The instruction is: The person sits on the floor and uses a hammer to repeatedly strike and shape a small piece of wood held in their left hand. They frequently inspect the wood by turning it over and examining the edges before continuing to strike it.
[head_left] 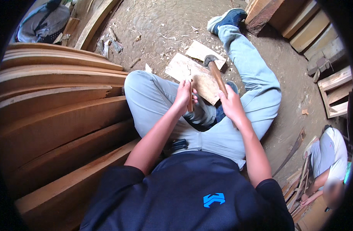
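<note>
My right hand (231, 103) is closed round the wooden handle of a hammer (218, 77). The hammer's dark head points away from me, over the wooden boards on the ground. My left hand (183, 95) is closed on a narrow brown wooden stick (190, 104), whose lower end sticks out below the fingers. Whether it is a plain stick or a tool's handle I cannot tell. Just beyond my left hand lies a pale wooden board (204, 81), between my bent legs. A second, smaller board (201, 51) lies past it, partly behind the hammer head.
Long curved planks (61, 86) are stacked close on my left. Wood chips (168, 37) litter the dirt ground ahead. Thick timbers (313, 29) and a wooden frame (336, 92) stand at the right. Another person (328, 154) bends over wood strips at the lower right.
</note>
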A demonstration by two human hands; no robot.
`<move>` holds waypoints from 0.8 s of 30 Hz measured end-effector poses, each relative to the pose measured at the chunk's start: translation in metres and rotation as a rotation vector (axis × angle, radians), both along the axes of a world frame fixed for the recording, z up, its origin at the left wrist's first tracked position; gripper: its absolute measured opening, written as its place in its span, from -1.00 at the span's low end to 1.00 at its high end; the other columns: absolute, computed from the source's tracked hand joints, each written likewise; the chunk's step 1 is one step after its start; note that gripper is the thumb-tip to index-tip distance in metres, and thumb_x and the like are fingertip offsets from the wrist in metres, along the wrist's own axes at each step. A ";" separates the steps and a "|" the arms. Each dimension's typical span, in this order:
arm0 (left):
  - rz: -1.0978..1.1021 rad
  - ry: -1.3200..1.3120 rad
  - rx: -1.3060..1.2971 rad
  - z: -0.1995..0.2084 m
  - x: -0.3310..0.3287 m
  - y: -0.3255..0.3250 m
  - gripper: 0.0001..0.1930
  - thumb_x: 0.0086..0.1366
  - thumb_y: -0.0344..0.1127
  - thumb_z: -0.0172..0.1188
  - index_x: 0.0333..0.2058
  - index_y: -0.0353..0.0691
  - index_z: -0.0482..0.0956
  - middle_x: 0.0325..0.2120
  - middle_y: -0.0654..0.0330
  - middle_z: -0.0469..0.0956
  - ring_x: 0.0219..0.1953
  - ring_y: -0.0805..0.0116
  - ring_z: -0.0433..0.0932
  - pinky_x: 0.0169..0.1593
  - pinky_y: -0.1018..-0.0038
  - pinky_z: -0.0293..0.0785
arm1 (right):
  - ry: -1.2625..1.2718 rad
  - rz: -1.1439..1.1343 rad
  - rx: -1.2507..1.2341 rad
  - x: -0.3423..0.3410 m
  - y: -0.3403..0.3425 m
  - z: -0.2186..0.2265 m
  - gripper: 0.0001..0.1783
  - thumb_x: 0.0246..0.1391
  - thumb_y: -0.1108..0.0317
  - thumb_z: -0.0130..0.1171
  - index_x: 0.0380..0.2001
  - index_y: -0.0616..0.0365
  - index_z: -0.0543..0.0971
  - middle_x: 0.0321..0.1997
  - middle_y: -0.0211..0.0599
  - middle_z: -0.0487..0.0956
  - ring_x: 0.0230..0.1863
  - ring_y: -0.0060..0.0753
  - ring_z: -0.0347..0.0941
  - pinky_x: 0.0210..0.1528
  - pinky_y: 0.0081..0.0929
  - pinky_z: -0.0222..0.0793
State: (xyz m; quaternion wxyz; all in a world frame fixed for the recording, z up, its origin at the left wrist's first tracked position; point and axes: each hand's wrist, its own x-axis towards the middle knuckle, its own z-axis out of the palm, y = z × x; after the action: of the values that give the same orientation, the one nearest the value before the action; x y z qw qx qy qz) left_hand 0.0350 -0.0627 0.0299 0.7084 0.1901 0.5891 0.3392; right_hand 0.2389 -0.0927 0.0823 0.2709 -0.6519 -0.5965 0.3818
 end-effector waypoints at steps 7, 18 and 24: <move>-0.015 0.047 -0.170 -0.047 0.022 -0.025 -0.56 0.49 0.16 -0.20 -0.23 -0.14 0.32 -0.52 0.26 0.38 -0.61 0.41 0.38 -0.51 0.37 0.45 | 0.008 0.100 -0.113 0.002 -0.001 0.019 -0.71 0.36 0.26 0.05 -0.03 0.26 0.51 -0.57 -0.31 0.47 -0.51 -0.50 0.36 -0.42 -0.39 0.31; -0.099 -0.040 -0.175 -0.042 0.019 -0.027 -0.55 0.55 0.10 -0.24 -0.23 -0.20 0.37 -0.55 0.24 0.38 -0.57 0.32 0.50 -0.48 0.29 0.54 | -0.117 0.180 0.131 -0.010 -0.015 0.014 -0.70 0.38 0.26 0.03 0.00 0.27 0.45 -0.27 0.22 0.61 -0.17 0.39 0.53 -0.23 -0.02 0.43; -0.121 -0.006 -0.135 -0.057 0.018 -0.029 -0.56 0.54 0.12 -0.24 -0.30 -0.12 0.36 -0.60 0.31 0.33 -0.63 0.39 0.38 -0.54 0.32 0.43 | -0.222 0.251 0.171 -0.015 -0.011 0.017 -0.65 0.35 0.22 0.05 0.05 0.23 0.37 -0.25 0.31 0.59 -0.18 0.45 0.50 -0.24 0.19 0.41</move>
State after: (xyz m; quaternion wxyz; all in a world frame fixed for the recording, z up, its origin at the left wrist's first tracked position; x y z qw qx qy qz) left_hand 0.0528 -0.0915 -0.0274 0.7406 0.1763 0.5957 0.2559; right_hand 0.2234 -0.1034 0.0994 0.2082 -0.5853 -0.7296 0.2861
